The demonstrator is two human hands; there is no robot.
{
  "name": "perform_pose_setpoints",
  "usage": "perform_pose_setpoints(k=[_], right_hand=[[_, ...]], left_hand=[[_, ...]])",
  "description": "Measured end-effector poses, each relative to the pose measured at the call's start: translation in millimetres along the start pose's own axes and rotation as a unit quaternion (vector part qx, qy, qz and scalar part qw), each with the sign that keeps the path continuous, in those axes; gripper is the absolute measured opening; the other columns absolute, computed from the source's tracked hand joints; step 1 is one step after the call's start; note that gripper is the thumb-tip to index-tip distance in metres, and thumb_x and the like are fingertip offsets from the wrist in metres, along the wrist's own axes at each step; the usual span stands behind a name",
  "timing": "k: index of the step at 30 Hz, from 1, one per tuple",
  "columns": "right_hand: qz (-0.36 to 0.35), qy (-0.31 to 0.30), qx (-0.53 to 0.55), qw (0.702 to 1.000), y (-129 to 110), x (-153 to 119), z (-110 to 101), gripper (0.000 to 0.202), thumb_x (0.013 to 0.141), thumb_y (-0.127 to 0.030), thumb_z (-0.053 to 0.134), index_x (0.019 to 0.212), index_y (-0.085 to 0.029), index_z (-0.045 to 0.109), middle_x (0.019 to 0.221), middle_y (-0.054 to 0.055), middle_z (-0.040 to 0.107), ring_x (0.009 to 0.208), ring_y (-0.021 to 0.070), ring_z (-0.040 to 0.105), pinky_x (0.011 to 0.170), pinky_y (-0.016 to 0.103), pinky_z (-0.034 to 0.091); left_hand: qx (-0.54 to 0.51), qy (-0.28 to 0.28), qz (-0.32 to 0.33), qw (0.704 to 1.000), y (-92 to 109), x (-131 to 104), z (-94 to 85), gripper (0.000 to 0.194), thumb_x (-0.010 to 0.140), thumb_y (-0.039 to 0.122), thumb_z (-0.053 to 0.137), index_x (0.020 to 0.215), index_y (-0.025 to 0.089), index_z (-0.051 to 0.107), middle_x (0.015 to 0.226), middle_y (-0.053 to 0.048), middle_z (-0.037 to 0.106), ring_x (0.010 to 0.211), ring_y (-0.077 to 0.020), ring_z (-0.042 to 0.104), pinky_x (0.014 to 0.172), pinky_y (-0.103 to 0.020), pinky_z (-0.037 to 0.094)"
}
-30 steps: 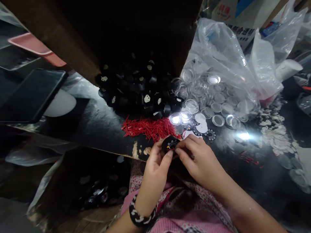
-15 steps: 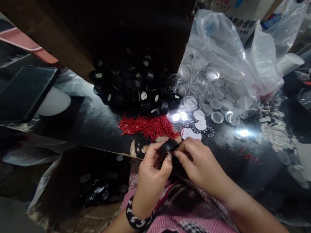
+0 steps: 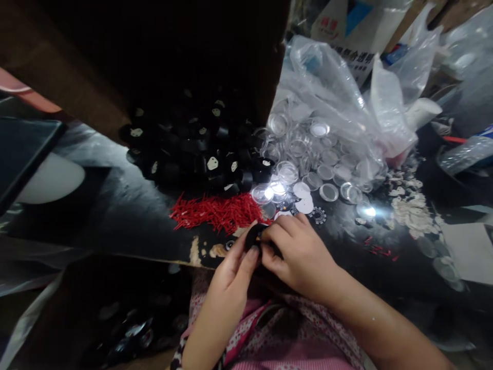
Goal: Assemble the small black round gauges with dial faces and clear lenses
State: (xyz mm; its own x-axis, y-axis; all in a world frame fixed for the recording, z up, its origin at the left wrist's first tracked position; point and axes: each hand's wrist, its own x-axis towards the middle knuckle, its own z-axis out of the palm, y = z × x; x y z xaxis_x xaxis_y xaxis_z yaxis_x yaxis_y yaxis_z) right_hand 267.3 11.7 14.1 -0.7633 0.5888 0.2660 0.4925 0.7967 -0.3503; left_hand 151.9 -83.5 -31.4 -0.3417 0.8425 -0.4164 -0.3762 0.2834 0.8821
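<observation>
My left hand point(image 3: 233, 277) holds a small round black plastic case point(image 3: 253, 237) between thumb and fingers, just over the table's near edge. My right hand point(image 3: 302, 252) is closed in a pinch at the case's right side; whatever its fingertips grip is hidden. Right behind the hands lies a heap of thin red plastic pins point(image 3: 219, 213). Beyond it, similar black cases point(image 3: 192, 167) are piled, several with a pale plate on them. White round discs point(image 3: 304, 204) and a black dial-like disc point(image 3: 319, 215) with white marks lie beyond my right hand.
A dark cardboard box point(image 3: 96, 67) overhangs the black pile. Clear round covers point(image 3: 327, 172) spill from a plastic bag point(image 3: 327, 67). Small cream parts point(image 3: 414, 208) and a few loose red pins point(image 3: 379, 251) lie at right. A dark-screened device point(image 3: 26, 154) stands at left.
The view has shifted, so the table's contents appear further left and slightly lower. The black case has tilted in my left hand, and my right fingers have come closer over its side.
</observation>
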Motion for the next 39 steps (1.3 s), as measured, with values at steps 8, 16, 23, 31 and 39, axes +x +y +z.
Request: perform_pose_setpoints(k=[8, 16, 23, 31, 39], right_hand=[[0.123, -0.069, 0.157, 0.977, 6.1, 7.3, -11.3, 0.005, 0.084, -0.016, 0.059, 0.081, -0.019, 0.063, 0.077, 0.0, 0.065, 0.069, 0.0128, 0.057, 0.066, 0.024, 0.042], [0.26, 0.004, -0.151, 0.954, 117.9, 20.6, -26.1, 0.029, 0.087, -0.028, 0.061, 0.112, -0.015, 0.066, 0.113, 0.016, 0.063, 0.096, 0.0289, 0.061, 0.083, 0.04, 0.043], [0.218, -0.007, -0.131, 0.967, 139.8, 21.2, -24.5, 0.025, 0.088, -0.028, 0.058, 0.109, -0.017, 0.069, 0.102, 0.01, 0.065, 0.081, 0.0193, 0.063, 0.075, 0.029, 0.047], [0.188, 0.094, -0.156, 0.965, 113.9, 14.5, -32.4, 0.027, 0.093, -0.023, 0.048, 0.106, -0.013, 0.069, 0.098, 0.013, 0.07, 0.092, 0.025, 0.064, 0.083, 0.036, 0.044], [-0.04, 0.038, 0.005, 0.998, 9.9, -16.9, -5.1, 0.024, 0.093, -0.029, 0.055, 0.114, -0.025, 0.067, 0.132, 0.005, 0.061, 0.114, 0.0266, 0.053, 0.09, 0.042, 0.037]], left_hand=[[-0.037, 0.021, -0.008, 0.999, -9.1, 5.4, 5.2, 0.042, 0.082, 0.044, 0.066, 0.123, 0.032, 0.064, 0.133, -0.001, 0.061, 0.13, -0.0277, 0.048, 0.111, -0.04, 0.038], [-0.051, -0.016, 0.027, 0.998, -16.4, 15.3, -1.6, 0.042, 0.087, 0.043, 0.061, 0.129, 0.036, 0.058, 0.138, -0.001, 0.057, 0.123, -0.0259, 0.056, 0.102, -0.036, 0.049], [-0.068, -0.04, 0.03, 0.996, -19.2, 20.6, -2.3, 0.039, 0.086, 0.04, 0.063, 0.125, 0.035, 0.061, 0.136, -0.001, 0.059, 0.123, -0.0256, 0.056, 0.098, -0.033, 0.052], [-0.222, 0.017, -0.014, 0.975, -0.7, 13.0, 12.1, 0.033, 0.084, 0.036, 0.067, 0.114, 0.023, 0.067, 0.123, -0.007, 0.067, 0.114, -0.0267, 0.062, 0.094, -0.037, 0.055], [-0.272, -0.018, -0.077, 0.959, 14.0, 15.9, 18.1, 0.026, 0.084, 0.039, 0.066, 0.102, 0.021, 0.071, 0.112, -0.007, 0.071, 0.104, -0.0217, 0.067, 0.091, -0.03, 0.056]])
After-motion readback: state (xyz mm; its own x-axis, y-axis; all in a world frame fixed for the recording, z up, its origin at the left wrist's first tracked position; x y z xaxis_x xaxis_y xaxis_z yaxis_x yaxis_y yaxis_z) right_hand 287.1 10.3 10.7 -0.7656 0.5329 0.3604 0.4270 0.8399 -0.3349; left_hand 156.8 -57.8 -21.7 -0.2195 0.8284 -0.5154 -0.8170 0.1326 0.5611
